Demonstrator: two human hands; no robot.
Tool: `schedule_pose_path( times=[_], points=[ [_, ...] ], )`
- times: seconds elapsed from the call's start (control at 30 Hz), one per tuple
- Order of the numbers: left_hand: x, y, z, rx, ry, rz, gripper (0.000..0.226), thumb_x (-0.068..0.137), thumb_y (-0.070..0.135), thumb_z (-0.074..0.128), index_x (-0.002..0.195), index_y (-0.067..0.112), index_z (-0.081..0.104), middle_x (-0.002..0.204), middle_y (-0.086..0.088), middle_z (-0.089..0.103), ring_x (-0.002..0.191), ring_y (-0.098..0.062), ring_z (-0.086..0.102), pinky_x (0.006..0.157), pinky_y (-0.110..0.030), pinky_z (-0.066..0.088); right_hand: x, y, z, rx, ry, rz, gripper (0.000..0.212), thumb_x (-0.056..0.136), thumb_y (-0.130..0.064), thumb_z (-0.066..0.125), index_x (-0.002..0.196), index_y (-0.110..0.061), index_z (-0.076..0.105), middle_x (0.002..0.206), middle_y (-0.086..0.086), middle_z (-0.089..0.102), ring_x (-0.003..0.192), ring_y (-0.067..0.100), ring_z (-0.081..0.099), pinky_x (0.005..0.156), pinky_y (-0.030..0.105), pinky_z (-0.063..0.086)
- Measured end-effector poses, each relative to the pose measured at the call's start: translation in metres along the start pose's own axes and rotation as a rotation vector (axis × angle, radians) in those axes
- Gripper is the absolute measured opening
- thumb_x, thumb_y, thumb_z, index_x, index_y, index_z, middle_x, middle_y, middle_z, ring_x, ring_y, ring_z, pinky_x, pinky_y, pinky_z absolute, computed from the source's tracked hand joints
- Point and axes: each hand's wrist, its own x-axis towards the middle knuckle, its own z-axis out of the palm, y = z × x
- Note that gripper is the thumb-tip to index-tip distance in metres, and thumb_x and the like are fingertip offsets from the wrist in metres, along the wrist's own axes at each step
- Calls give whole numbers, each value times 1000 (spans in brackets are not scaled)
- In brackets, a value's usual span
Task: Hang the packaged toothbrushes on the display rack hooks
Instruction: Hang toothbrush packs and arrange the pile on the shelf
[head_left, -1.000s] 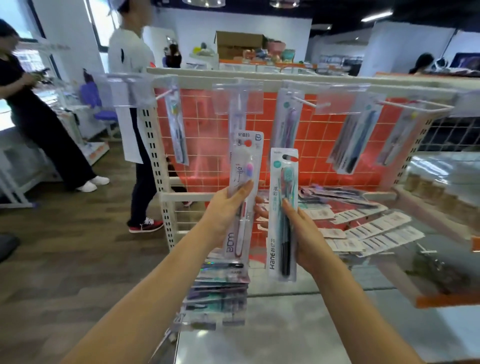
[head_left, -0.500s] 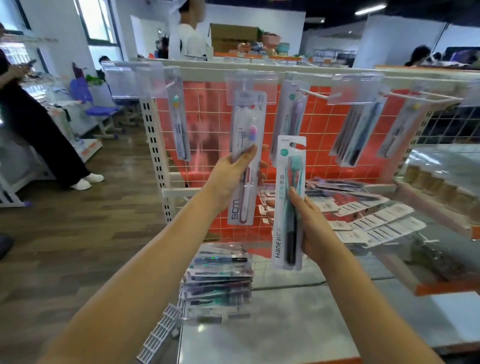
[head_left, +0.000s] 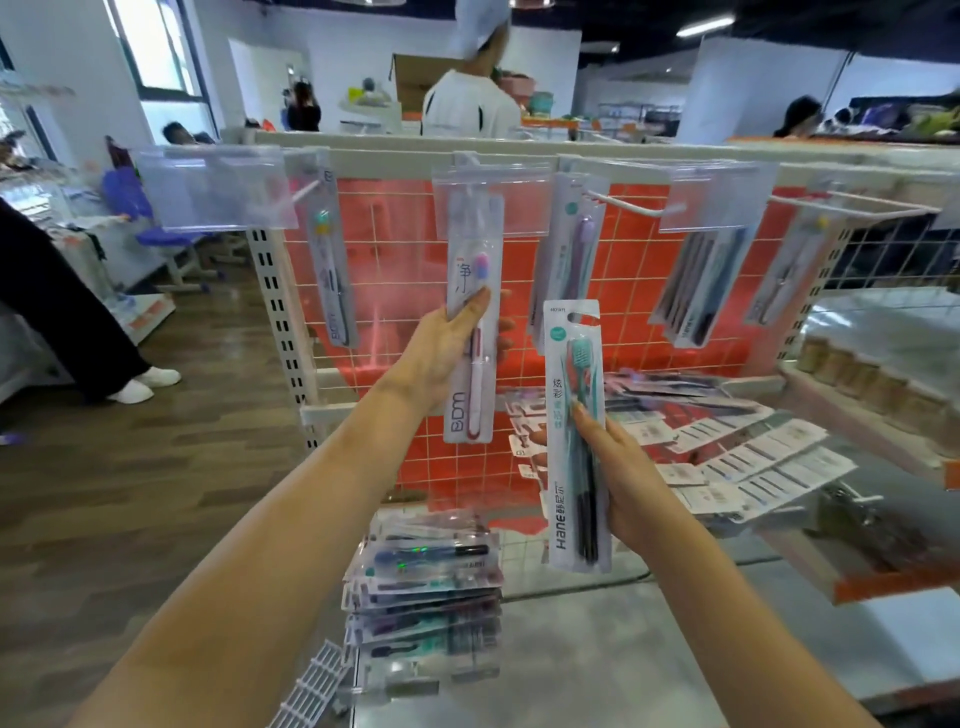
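Left hand: fingers wrapped round the middle of a pink toothbrush pack, held upright, its top tucked behind the clear label holder at the centre hook; cannot tell if the hole has caught. Right hand: fingers clasp a teal toothbrush pack, upright, below and right, apart from the rack. More packs stacked on the bench below.

Risk: label holder hides the hook tip, so the hole could miss; letting go early would drop the pack onto the stack.
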Motion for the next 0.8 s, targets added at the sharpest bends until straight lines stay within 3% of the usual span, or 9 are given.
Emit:
schedule_pose_path(
  times=[0.1,0.27,0.37,0.53,0.6,0.67,0.73,0.8],
  points=[
    [28,0,-7,51,52,-37,30,93,35,53,103,11,66,71,1,72,61,-11,67,67,-30,58,9,2,-3,-5,8,5,27,90,-39,55,105,-18,63,80,3,68,77,21,65,86,46,54],
    [72,-1,-16,62,116,-46,33,93,33,55,109,7,65,73,-1,73,63,-13,68,71,-34,57,21,4,-12,-31,44,12,30,93,-37,52,108,-14,63,75,-3,73,67,12,68,60,27,53],
    [88,-6,-19,134,118,-45,34,94,39,53,104,10,68,81,-3,73,70,-15,69,76,-34,57,26,5,-19,-51,62,9,28,94,-36,51,103,-14,65,76,-3,74,67,11,69,58,25,53],
    [103,-12,-19,164,118,-56,32,97,40,46,85,17,65,70,5,73,73,-12,67,64,-24,51,35,9,-25,-42,80,12,24,94,-35,52,97,-17,67,77,-1,74,69,13,69,63,28,54],
    [106,-13,-21,179,132,-57,35,97,42,47,79,20,68,71,6,73,78,-13,68,74,-29,52,37,10,-25,-33,87,27,23,94,-36,52,98,-18,67,81,0,74,71,14,69,62,28,54],
    [111,-12,-21,174,145,-60,37,95,43,50,75,21,73,81,0,75,90,-22,69,92,-44,49,37,11,-25,-10,81,39,23,93,-35,52,99,-19,67,88,4,75,74,16,71,62,29,55],
    [113,-11,-22,173,164,-54,30,95,39,52,94,17,72,90,-5,74,95,-25,68,97,-47,48,36,11,-23,-2,68,43,22,94,-35,51,98,-19,66,91,6,75,76,18,72,62,29,56],
    [111,-11,-22,184,180,-43,39,95,39,52,120,11,59,102,-7,71,97,-23,67,97,-43,48,34,10,-23,-12,61,35,22,95,-35,49,101,-20,64,90,4,75,78,18,72,63,29,56]
  ],
)
